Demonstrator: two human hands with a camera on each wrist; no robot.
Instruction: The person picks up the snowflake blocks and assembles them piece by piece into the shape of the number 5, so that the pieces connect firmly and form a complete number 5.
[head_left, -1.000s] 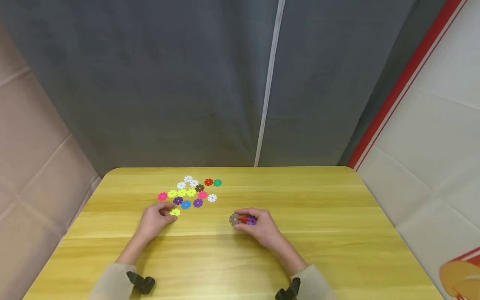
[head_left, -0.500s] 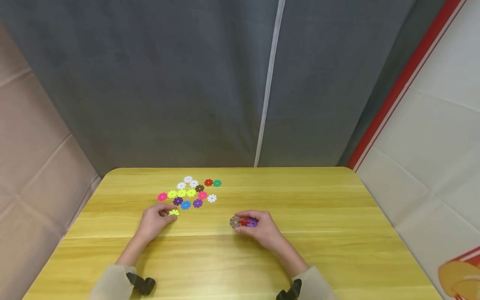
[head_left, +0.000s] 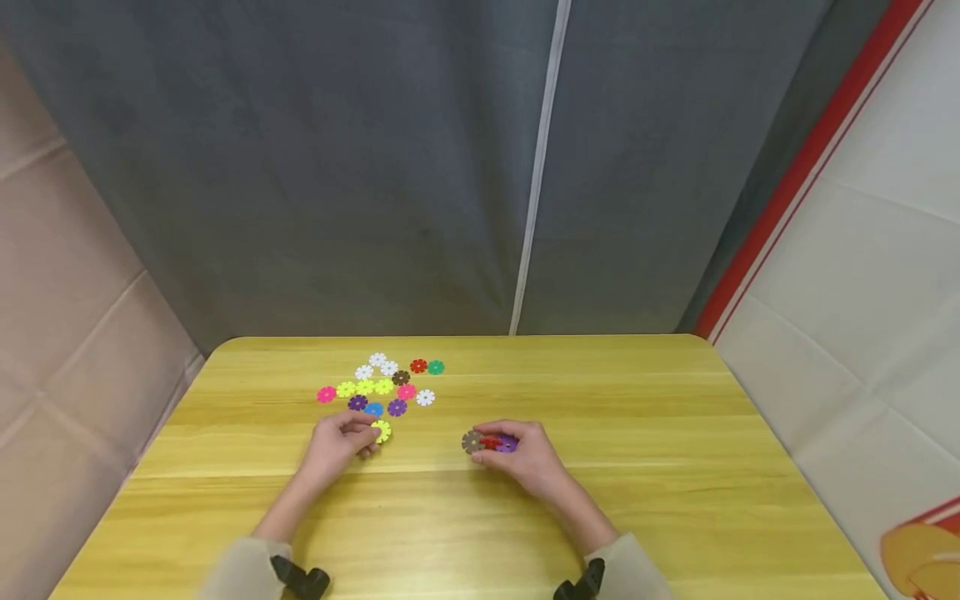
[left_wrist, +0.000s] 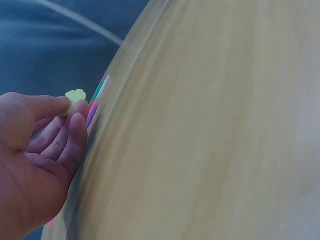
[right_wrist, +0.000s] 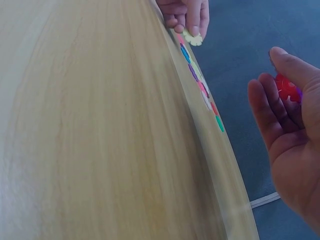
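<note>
**Yellow disc in the left hand, little chain in the right**

Going left to right. The left hand [head_left: 339, 444] has its fingers curled and pinches a yellow disc [head_left: 382, 431] between thumb and fingertips, just above the table [head_left: 675, 417]. It's a small flat snowflake-type piece with notches all round the rim, so no real long axis; from the head view its face is turned mostly up toward the camera, and it sticks out to the right of the fingers. In the left wrist view only a lobed edge of it [left_wrist: 75, 95] pokes past the fingertips.

Just behind that hand is the pile [head_left: 378, 385]: loose discs lying flat, white, pink, yellow, purple, blue, brown, red and green, many touching.

Further right, the right hand [head_left: 525, 454] grips a chain [head_left: 489, 442] of three joined discs, brown, red, purple, running left to right with the brown end free on the left. Fingers loosely curled around it.
</note>
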